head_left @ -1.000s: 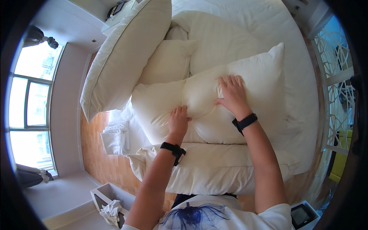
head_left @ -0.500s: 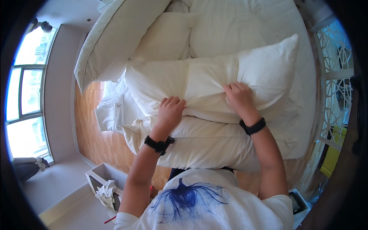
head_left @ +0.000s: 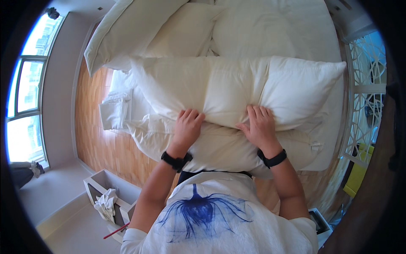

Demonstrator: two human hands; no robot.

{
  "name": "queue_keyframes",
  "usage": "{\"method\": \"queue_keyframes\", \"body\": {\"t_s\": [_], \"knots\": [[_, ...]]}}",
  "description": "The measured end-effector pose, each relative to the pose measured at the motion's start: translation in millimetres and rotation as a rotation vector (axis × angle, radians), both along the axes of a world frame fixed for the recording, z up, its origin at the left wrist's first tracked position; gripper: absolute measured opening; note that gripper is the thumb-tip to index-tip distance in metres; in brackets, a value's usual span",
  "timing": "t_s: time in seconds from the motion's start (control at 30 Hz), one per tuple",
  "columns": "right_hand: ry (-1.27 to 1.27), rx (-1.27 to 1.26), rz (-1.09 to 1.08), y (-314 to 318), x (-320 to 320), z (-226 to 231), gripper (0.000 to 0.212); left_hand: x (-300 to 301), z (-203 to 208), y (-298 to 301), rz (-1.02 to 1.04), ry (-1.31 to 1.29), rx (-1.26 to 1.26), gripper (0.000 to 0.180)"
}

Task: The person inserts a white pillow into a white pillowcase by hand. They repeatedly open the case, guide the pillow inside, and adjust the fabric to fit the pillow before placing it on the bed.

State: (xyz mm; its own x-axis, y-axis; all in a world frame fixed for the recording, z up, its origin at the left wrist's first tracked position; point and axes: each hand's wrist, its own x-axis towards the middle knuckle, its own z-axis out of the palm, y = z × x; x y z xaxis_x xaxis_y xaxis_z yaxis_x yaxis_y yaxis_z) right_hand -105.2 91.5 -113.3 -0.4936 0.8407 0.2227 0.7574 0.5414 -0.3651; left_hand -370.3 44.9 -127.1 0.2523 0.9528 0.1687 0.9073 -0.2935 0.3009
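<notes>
A long white pillow (head_left: 228, 84) lies across the bed in front of me, its near side creased by my hands. My left hand (head_left: 187, 129) is closed on the pillow's near edge, left of its middle, with the fingers curled into the fabric. Right of the middle, my right hand (head_left: 259, 126) grips the same edge; its fingers press into the top and its thumb points left along the edge. Beneath and nearer to me is a bunched cream-white quilt (head_left: 228, 148), which rests close against my body. A black band circles each wrist.
More white pillows (head_left: 177, 36) lie behind, one large one (head_left: 118, 38) jutting over the left bedside. Folded white linen (head_left: 113, 113) sits at the bed's left edge. An open white drawer (head_left: 120, 186) holds a crumpled cloth (head_left: 106, 203). A white lattice screen (head_left: 366, 91) stands right.
The pillow has been lowered and laid flatter, its right corner now further right and down. My right hand has moved down level with my left, its thumb now spread away from the fingers.
</notes>
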Motion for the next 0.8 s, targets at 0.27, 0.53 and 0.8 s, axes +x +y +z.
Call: {"method": "queue_keyframes", "body": {"t_s": [0.27,0.53,0.8], "knots": [[-0.218,0.086,0.059,15.4,0.8,-35.0,0.046,9.0,-8.3,23.2,0.044,0.031,-0.039,0.006],[-0.006,-0.006,0.046,24.1,6.2,-47.4,0.012,19.0,0.1,-5.4,0.113,-0.078,-0.091,0.026],[-0.043,0.049,0.019,18.9,2.1,-35.3,0.008,78.3,14.1,-39.2,-0.071,-0.028,-0.217,0.06]]}}
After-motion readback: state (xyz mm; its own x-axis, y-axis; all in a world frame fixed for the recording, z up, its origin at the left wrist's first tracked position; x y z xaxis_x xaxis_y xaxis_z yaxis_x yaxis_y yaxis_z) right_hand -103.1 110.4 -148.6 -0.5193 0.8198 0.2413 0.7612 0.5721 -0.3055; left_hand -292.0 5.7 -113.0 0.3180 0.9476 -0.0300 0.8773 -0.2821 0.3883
